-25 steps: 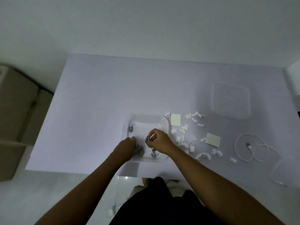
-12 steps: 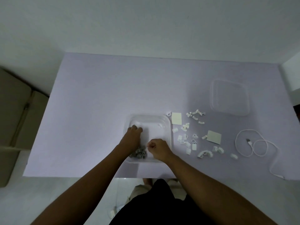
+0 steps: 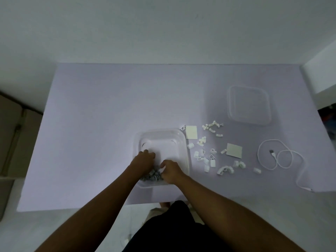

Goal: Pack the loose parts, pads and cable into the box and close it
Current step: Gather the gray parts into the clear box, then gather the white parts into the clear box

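The clear box [image 3: 164, 135] sits right under both hands, pulled close to the near edge of the table [image 3: 109, 115], I'd guess so the person can work inside it without stretching. A heap of small grey parts [image 3: 152, 176] lies in its near end, between the two wrists. The left hand [image 3: 144, 159] reaches into the box with its fingers bent down by the left wall; the right hand [image 3: 171, 170] is beside it, curled over the heap. Whether either has hold of a part I cannot tell, as the knuckles hide the fingertips.

Out past the right hand the white clips [image 3: 205, 157] lie scattered loose, with one pad [image 3: 191, 132] just beside the box's far right corner and a second pad [image 3: 234, 150] further out. Beyond those is the coiled white cable [image 3: 278, 157], well away from either hand. The lid [image 3: 249, 106] rests far off to the right, likely parked there to keep the box mouth free. My guess is packing is at an early stage, the grey bits being tidied first
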Available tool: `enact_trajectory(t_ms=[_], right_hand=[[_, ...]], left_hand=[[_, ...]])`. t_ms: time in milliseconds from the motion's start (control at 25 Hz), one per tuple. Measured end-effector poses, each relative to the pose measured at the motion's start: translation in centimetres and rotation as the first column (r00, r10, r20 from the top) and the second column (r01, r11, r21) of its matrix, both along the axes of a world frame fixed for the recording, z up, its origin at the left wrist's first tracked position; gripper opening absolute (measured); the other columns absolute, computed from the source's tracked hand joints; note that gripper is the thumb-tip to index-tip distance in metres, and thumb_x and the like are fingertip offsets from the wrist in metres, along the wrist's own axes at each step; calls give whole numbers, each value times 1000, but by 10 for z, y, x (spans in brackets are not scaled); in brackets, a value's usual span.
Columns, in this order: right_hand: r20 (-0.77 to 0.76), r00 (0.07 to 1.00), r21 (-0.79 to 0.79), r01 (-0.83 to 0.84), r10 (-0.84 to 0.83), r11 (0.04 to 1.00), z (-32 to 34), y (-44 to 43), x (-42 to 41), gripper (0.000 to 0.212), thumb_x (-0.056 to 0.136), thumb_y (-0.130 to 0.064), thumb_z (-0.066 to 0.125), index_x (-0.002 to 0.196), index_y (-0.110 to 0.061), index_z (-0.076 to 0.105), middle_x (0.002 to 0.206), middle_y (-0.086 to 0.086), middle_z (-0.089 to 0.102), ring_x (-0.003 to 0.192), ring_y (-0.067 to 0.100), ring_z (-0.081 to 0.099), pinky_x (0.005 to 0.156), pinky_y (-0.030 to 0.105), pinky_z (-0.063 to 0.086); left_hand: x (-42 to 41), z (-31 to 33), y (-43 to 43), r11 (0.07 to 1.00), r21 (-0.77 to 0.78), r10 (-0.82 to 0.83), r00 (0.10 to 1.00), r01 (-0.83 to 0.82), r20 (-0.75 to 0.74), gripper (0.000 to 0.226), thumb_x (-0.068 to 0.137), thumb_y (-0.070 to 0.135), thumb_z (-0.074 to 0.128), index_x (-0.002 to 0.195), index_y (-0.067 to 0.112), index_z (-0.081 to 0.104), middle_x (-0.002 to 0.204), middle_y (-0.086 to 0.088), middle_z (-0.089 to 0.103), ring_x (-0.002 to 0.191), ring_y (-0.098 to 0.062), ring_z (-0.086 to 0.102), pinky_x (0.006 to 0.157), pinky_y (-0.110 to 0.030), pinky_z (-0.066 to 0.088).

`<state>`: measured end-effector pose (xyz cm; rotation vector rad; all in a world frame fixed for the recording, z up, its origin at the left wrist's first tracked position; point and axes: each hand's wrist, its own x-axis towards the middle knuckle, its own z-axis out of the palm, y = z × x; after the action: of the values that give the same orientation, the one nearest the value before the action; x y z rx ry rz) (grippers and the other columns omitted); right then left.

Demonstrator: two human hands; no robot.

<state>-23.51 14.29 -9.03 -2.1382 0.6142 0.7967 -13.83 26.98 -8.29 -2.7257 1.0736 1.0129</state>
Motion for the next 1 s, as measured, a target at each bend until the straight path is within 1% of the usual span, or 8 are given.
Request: enact_trajectory(t_ms=[120, 240, 400, 520, 600, 720, 800, 1000], right_hand=[[2, 1000, 82, 15, -15, 997, 0, 2, -1, 37, 85, -4, 69, 121, -8, 63, 124, 16, 63, 109, 28, 63, 85, 23, 47], [15, 996, 148, 80, -83, 986, 12, -13, 1, 27, 86, -4, 71, 112, -7, 66, 113, 18, 67, 98, 29, 67, 83, 30, 56], [186, 892, 353, 331, -413, 875, 49, -56, 1, 5, 93, -5, 63, 96, -7, 66, 82, 8, 70, 63, 19, 68, 51, 26, 53], [383, 786, 216, 435, -485, 874, 51, -104, -8, 8, 89, -8, 67, 87, -15, 67, 75, -5, 68, 64, 8, 64, 59, 20, 51], [423, 805, 56, 435, -415, 899, 37, -133, -18, 11, 87, -5, 67, 89, -16, 69, 86, -3, 69, 75, 9, 64, 70, 20, 52], [387, 895, -78, 273, -223, 959, 10, -162, -30, 27, 85, 0, 65, 106, -15, 71, 109, 7, 66, 98, 20, 63, 89, 30, 53], [352, 927, -105, 179, -132, 978, -6, -172, -34, 35, 83, 2, 64, 111, -17, 72, 115, 10, 64, 107, 24, 59, 96, 35, 51], [349, 937, -138, 21, 29, 990, -33, -186, -36, 30, 85, 3, 60, 106, -11, 75, 110, 15, 65, 107, 33, 57, 90, 42, 52]], left_hand=[[-4, 0, 4, 1000, -6, 25, 999, -25, -35, 25, 93, 12, 50, 115, 7, 61, 114, -15, 58, 98, -29, 61, 76, -31, 47], [-5, 9, 0, 994, -58, 94, 996, -95, -8, 24, 95, 11, 48, 115, 8, 60, 113, -14, 59, 96, -28, 62, 76, -30, 48], [2, 38, -34, 911, -324, 284, 958, -254, 47, 24, 99, 18, 47, 116, 11, 62, 108, -9, 65, 92, -24, 64, 73, -27, 46], [13, 51, -81, 814, -514, 346, 937, -271, 54, 20, 95, 19, 52, 109, 12, 64, 100, -9, 68, 88, -26, 66, 76, -34, 53], [19, 51, -115, 790, -569, 323, 944, -230, 67, 18, 92, 19, 56, 106, 12, 64, 96, -9, 67, 85, -27, 65, 76, -40, 54], [34, 41, -165, 818, -533, 304, 950, -219, 76, 23, 91, 19, 58, 113, 13, 63, 104, -10, 67, 95, -29, 62, 83, -42, 52], [46, 28, -189, 880, -417, 286, 954, -226, 88, 31, 91, 15, 57, 122, 15, 59, 114, -12, 64, 103, -31, 60, 89, -42, 51], [64, -10, -211, 969, -117, 226, 971, -216, 80, 31, 94, 13, 49, 123, 17, 57, 119, -14, 57, 106, -36, 60, 94, -44, 45]])
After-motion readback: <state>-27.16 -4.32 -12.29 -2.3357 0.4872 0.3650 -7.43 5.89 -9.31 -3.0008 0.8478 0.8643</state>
